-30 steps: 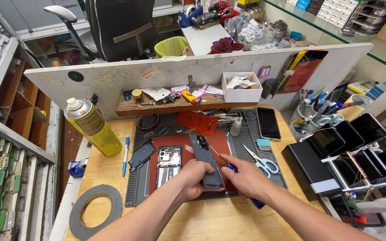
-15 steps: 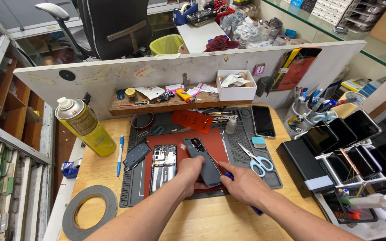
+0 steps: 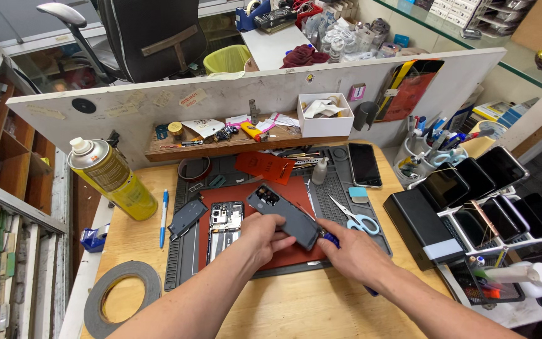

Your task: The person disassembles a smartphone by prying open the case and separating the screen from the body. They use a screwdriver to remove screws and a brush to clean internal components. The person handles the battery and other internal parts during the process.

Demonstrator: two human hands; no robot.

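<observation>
Dark grey phone back cover [image 3: 283,216] sits between your two hands above the red mat [image 3: 283,257], lifted off it and tilted. Its long axis runs diagonally, from the upper left, where the camera cut-out end points away from you toward the wooden shelf [image 3: 221,145], down to the lower right near your right hand. Your left hand [image 3: 263,237] is curled around the cover's near long edge, thumb on top, fingers closed underneath. Your right hand [image 3: 351,252] is closed too, pinching the cover's lower right end, with a blue-handled tool [image 3: 329,238] caught in its grip; how the fingers sit on that tool you cannot tell. Just left of your left hand, the opened phone [image 3: 224,227] lies flat on the mat, long axis pointing straight away from you. Scissors [image 3: 356,216] rest on the grey work mat [image 3: 337,188] to the right, on the worktop [image 3: 296,307].
</observation>
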